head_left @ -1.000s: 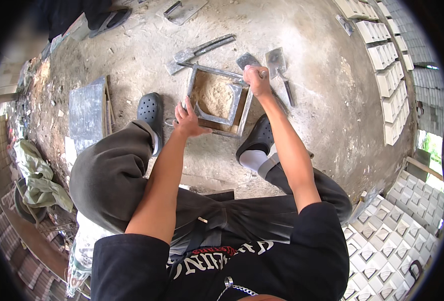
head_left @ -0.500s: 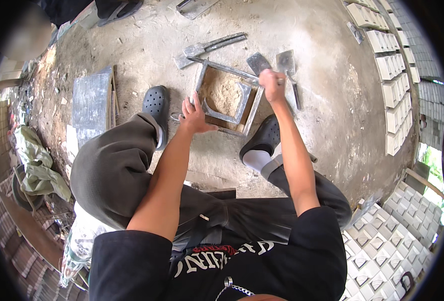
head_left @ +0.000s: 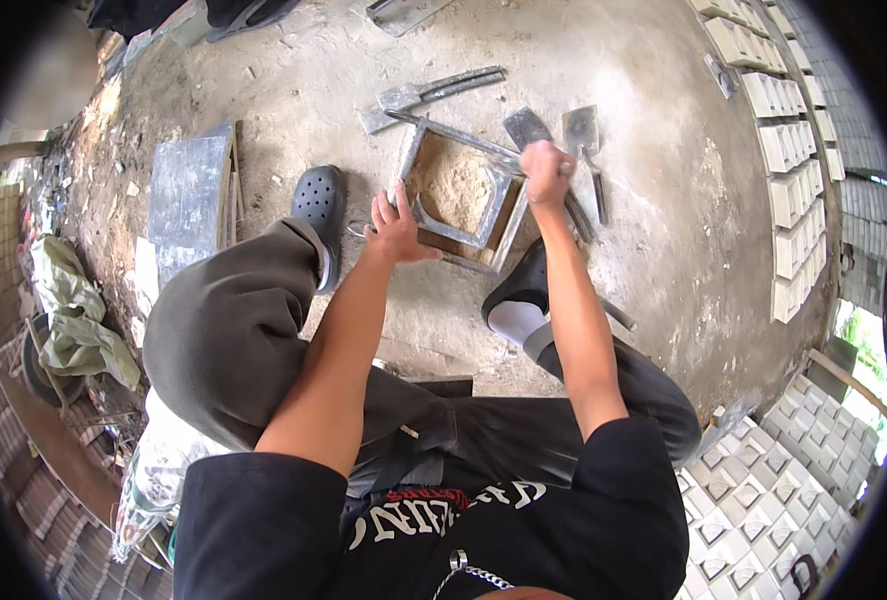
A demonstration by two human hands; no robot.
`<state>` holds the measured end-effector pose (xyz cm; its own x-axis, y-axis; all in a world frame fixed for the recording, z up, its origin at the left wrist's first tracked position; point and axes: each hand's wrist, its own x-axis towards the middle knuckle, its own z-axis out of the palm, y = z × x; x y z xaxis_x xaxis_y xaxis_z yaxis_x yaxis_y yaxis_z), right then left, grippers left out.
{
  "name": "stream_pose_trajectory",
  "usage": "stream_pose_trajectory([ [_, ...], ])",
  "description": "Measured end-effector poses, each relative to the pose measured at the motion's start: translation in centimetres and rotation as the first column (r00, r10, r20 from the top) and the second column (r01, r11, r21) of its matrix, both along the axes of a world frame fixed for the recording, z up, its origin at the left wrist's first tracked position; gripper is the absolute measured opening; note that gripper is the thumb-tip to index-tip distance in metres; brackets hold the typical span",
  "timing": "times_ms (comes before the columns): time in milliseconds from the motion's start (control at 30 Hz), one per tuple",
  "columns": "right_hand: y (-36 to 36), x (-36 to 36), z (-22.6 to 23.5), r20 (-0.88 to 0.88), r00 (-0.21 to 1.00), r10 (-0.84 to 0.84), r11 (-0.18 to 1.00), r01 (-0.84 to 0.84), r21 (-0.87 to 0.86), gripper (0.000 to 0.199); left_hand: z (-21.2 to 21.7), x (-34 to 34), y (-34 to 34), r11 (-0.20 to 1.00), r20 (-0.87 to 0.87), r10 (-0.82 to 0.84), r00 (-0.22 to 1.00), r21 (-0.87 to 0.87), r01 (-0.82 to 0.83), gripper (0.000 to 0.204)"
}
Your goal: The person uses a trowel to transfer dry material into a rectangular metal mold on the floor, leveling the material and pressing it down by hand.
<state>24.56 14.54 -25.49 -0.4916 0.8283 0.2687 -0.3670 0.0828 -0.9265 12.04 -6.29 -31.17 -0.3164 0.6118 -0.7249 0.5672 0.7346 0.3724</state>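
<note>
A square metal mould frame (head_left: 460,137) rests on the floor between my feet, with pale sandy powder (head_left: 453,192) inside and a smaller grey metal insert (head_left: 495,208) with curved corners. My left hand (head_left: 396,232) is open, its fingers spread against the frame's left near side. At the frame's far right corner my right hand (head_left: 546,172) is closed in a fist; what it grips is hidden. A trowel (head_left: 526,127) shows its blade beyond this fist and its handle on the near side. Another trowel (head_left: 581,130) lies just to the right.
Another long-handled flat tool (head_left: 443,88) lies beyond the frame. Grey boards (head_left: 188,195) are stacked at left, near my left clog (head_left: 318,200). Rows of pale cast blocks (head_left: 788,195) line the right side, with patterned tiles (head_left: 763,510) at lower right.
The view has shifted slightly, moving the floor things a little right and down. My right fist has moved slightly toward me against the frame corner; my left hand stays at the frame.
</note>
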Motion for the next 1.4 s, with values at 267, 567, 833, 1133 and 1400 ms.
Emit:
stream_pose_trajectory([
  [267,-0.9,-0.3,-1.2,0.177,0.984,0.011,0.983,-0.043,0.178,0.041,-0.4,0.7,-0.7,1.000,-0.002,-0.016,1.000,0.009,0.016,0.152],
  [567,0.8,-1.3,-1.2,0.087,0.985,0.146,0.984,-0.135,-0.119,0.046,0.3,0.8,0.2,1.000,-0.006,-0.004,1.000,0.025,0.004,0.151],
  [833,2.5,0.4,0.0,0.120,0.992,0.035,0.989,-0.016,-0.149,0.047,-0.1,0.8,-0.1,0.999,-0.029,-0.008,1.000,0.044,0.009,0.152],
  [1133,2.1,-0.4,1.1,0.220,0.974,0.058,0.993,-0.034,-0.112,0.045,-1.0,0.4,-0.3,0.997,-0.033,0.025,0.999,0.070,-0.022,0.153],
  [1400,1.0,0.0,-0.6,0.305,0.950,0.066,0.990,-0.101,0.099,0.042,-1.7,0.4,-0.8,0.988,-0.052,-0.029,0.998,0.151,0.036,0.155],
])
